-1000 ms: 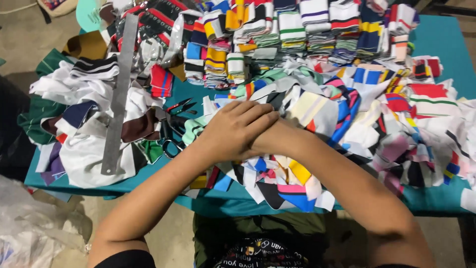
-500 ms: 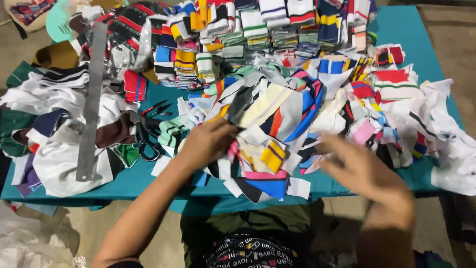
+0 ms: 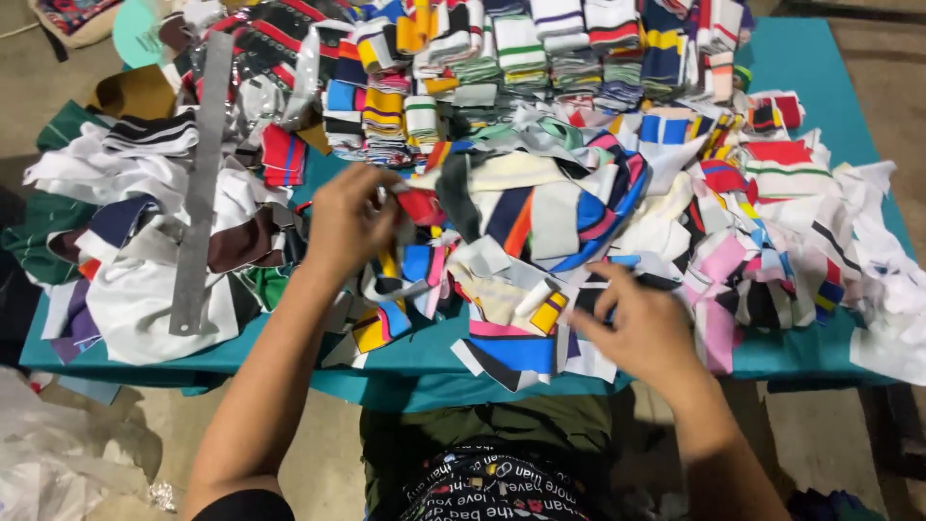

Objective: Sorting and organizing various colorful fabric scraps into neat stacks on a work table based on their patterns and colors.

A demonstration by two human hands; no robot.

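A heap of striped knit fabric scraps [image 3: 550, 207] in many colours covers a teal table [image 3: 820, 68]. My left hand [image 3: 349, 220] sits over the left part of the heap, fingers pinched on a red and white scrap [image 3: 422, 205]. My right hand [image 3: 637, 328] rests near the table's front edge, fingers spread and touching black and white scraps [image 3: 588, 294]. Blue, yellow and pink pieces [image 3: 502, 342] lie between the two hands.
A long grey metal ruler [image 3: 201, 183] lies on white and dark cloth at the left. Neat stacks of folded striped strips [image 3: 521, 48] line the far edge. Loose white fabric [image 3: 892, 289] hangs off the right side. A plastic bag [image 3: 48, 463] lies on the floor.
My hands were together on the heap, then came apart. The left hand moved up and left onto a red scrap. The right hand slid right and back toward the front edge.
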